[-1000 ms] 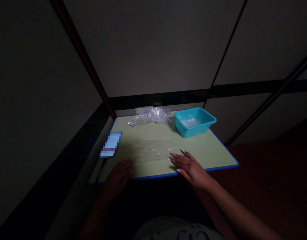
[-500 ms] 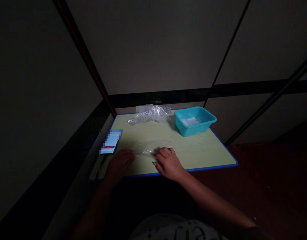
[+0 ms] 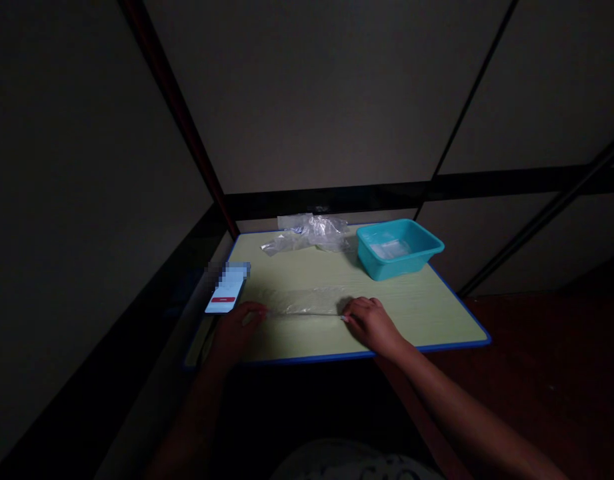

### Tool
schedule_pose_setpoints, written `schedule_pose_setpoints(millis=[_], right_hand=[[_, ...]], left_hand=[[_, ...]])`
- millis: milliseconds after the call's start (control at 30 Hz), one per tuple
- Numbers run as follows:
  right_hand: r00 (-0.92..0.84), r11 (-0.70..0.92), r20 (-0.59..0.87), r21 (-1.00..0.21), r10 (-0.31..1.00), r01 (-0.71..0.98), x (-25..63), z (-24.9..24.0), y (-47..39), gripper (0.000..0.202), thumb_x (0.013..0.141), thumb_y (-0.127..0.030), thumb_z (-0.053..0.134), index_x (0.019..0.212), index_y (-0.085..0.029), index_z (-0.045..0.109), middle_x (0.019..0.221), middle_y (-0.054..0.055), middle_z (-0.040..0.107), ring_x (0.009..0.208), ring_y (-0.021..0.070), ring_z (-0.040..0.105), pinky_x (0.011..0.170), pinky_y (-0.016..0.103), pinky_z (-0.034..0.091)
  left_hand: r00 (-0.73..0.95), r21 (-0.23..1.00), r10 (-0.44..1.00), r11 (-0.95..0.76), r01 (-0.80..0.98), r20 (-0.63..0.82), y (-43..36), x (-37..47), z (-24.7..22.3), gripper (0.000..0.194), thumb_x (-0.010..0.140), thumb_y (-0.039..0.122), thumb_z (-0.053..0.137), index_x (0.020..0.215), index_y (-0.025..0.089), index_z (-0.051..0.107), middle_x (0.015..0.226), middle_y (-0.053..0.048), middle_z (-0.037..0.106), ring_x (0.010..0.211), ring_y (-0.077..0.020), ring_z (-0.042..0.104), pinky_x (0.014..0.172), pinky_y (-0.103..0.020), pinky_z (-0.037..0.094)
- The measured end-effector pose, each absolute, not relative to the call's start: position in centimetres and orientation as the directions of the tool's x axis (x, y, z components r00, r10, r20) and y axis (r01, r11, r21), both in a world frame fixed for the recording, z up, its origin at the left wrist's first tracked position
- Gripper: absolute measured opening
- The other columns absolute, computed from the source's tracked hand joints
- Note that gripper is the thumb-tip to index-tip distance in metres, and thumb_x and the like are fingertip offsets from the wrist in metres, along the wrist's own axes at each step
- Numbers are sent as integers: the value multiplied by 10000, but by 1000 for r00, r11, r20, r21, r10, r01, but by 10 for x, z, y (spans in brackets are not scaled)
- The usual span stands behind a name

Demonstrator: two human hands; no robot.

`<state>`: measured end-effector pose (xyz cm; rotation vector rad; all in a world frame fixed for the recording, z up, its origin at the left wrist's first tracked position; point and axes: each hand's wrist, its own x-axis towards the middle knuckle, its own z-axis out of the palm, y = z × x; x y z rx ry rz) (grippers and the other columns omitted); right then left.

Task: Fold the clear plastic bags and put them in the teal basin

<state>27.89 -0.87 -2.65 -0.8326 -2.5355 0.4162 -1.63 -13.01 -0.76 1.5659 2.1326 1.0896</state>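
A clear plastic bag (image 3: 307, 302) lies flat on the pale table, its near edge running straight between my two hands. My left hand (image 3: 241, 323) pinches the left end of that edge between thumb and fingers. At the opposite end, my right hand (image 3: 371, 323) is closed on the right corner, fingertips low against the tabletop. The bag is see-through, and its far side is faint against the table.
Crumpled clear plastic bags (image 3: 311, 232) lie along the table's back edge. A turquoise basin (image 3: 397, 265) with clear plastic inside stands at the back right. A lit phone (image 3: 228, 290) rests at the left. Blue edging (image 3: 307, 359) borders the table (image 3: 417, 313); walls rise behind and left.
My right hand has moved right to the end of the bag's near edge, which now looks straighter. My left hand stays at the left end. The view has shifted slightly.
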Motion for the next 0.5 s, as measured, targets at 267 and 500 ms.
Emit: schedule_pose_setpoints(millis=[267,500], right_hand=[[-710,669,183,-550,681,500,258,-9,20,129,846,-164,495,829,-180,621,757,30,675,690,156,581,654,250,370],[-688,640,42,-411,725,649,241,-4,42,141,832,-164,512,873,-184,646,820,46,704,721,162,602,611,235,339]], left_hand=[[-468,708,878,271,652,95,-101,-27,1,245,716,360,587,840,202,727,893,-36,753,881,-241,675,819,-333,511],[-449,693,882,234,682,144,-72,-39,1,201,698,299,579,817,202,709,828,-26,745,813,-216,678,757,-309,514]])
